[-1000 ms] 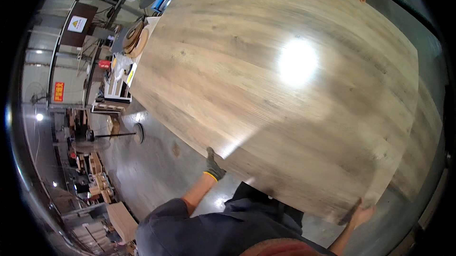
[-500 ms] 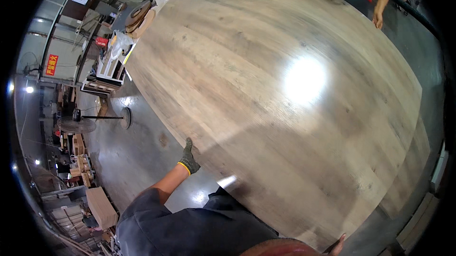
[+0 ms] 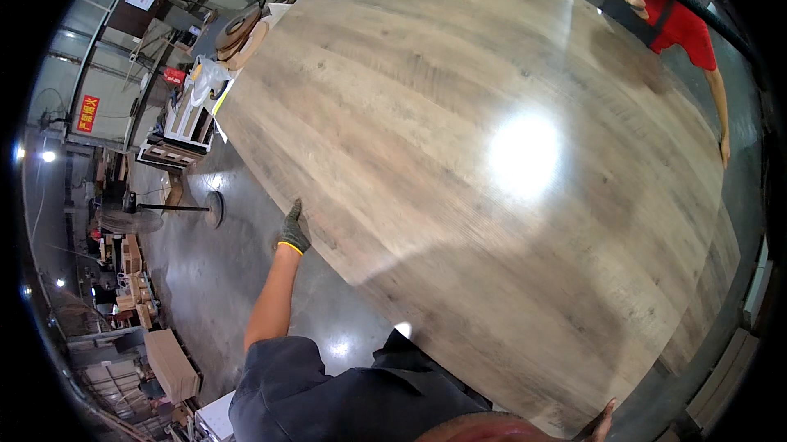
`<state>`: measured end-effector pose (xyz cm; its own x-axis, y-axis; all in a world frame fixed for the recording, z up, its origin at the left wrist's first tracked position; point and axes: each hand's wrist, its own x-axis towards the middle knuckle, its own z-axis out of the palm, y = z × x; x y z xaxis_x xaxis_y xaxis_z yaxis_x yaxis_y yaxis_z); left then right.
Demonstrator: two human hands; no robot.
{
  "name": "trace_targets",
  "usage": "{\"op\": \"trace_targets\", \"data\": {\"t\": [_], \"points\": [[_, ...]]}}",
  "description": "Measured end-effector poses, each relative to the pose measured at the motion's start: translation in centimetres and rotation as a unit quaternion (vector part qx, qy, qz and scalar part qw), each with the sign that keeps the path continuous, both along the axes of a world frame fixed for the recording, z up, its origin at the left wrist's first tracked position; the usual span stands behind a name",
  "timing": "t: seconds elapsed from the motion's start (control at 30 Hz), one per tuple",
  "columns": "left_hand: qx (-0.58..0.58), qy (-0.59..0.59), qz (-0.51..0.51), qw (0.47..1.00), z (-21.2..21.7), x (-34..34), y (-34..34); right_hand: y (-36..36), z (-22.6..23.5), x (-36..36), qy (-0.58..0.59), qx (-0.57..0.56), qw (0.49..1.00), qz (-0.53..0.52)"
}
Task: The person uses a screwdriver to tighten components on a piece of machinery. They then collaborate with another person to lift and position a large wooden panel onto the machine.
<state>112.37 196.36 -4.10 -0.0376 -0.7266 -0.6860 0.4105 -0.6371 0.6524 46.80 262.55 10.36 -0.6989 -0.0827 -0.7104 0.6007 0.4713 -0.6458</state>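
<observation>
A large wood-grain board (image 3: 426, 155) spans most of the view, with a bright light reflected on its face. Along its left edge, my left hand (image 3: 295, 231) in a dark knit glove with a yellow cuff grips it, thumb on top and fingers hidden underneath. At the near right corner my right hand (image 3: 605, 424) holds the edge; only part of its fingers shows. Another wood-grain board (image 3: 711, 294) sticks out from beneath at the right. Across the far edge, a co-worker in a red shirt (image 3: 687, 32) has both hands on the board.
A standing fan (image 3: 215, 209) is on the grey floor (image 3: 238, 278) to the left. Rolls of brown edging (image 3: 239, 36) and a plastic bag (image 3: 209, 77) lie by the far left corner. Stacked panels (image 3: 172, 366) stand at lower left, with more boards (image 3: 725, 372) at lower right.
My left hand has slid farther along the left edge, my arm straighter. The co-worker has leaned in, one hand moving down the right edge. The board has shifted slightly.
</observation>
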Motion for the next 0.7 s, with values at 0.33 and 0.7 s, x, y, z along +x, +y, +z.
{"op": "trace_targets", "data": {"t": [0.33, 0.7], "points": [[0.046, -0.092, 0.099, 0.99, -1.0, -0.6, -1.9, -0.7, 1.3, -1.0, 0.016, 0.036, 0.999, -0.018], [0.106, -0.187, 0.04, 0.976, 4.5, -5.3, -2.3, -2.7, 1.4, -2.8, 0.018, 0.035, 0.999, -0.024]]}}
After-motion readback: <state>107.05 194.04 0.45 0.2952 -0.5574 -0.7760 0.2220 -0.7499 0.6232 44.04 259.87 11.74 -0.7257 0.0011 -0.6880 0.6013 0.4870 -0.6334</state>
